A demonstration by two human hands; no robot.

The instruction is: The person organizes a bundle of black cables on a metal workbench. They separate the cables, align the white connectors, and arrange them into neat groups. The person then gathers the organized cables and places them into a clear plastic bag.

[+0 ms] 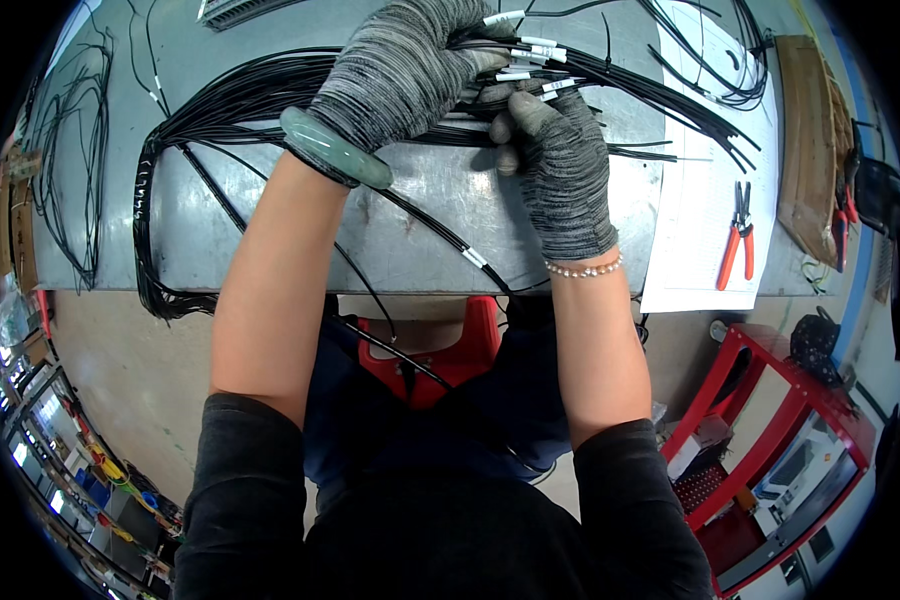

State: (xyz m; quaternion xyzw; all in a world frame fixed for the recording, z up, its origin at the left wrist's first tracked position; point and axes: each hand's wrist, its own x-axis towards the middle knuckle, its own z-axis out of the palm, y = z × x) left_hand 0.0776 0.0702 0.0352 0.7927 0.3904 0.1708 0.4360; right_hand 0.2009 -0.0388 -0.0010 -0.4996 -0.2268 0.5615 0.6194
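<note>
A thick bundle of black cables (pixel 260 80) with white label sleeves (pixel 540 50) loops across the metal table and fans out to the right. My left hand (pixel 400 75), in a grey striped knit glove, is closed around the cables just left of the labels. My right hand (pixel 565 160), gloved the same way, is below the labels; its thumb and fingers are bent together at the lower cables. Exactly which strands each hand pinches is partly hidden. A green bangle sits at my left wrist, a bead bracelet at my right.
Pliers with red handles (pixel 737 240) lie on a white paper sheet (pixel 670 270) at the right. Loose black wires (pixel 70 170) lie at the far left. A cardboard box (pixel 810 150) stands at the right table edge, and a red metal cart (pixel 760 370) below it.
</note>
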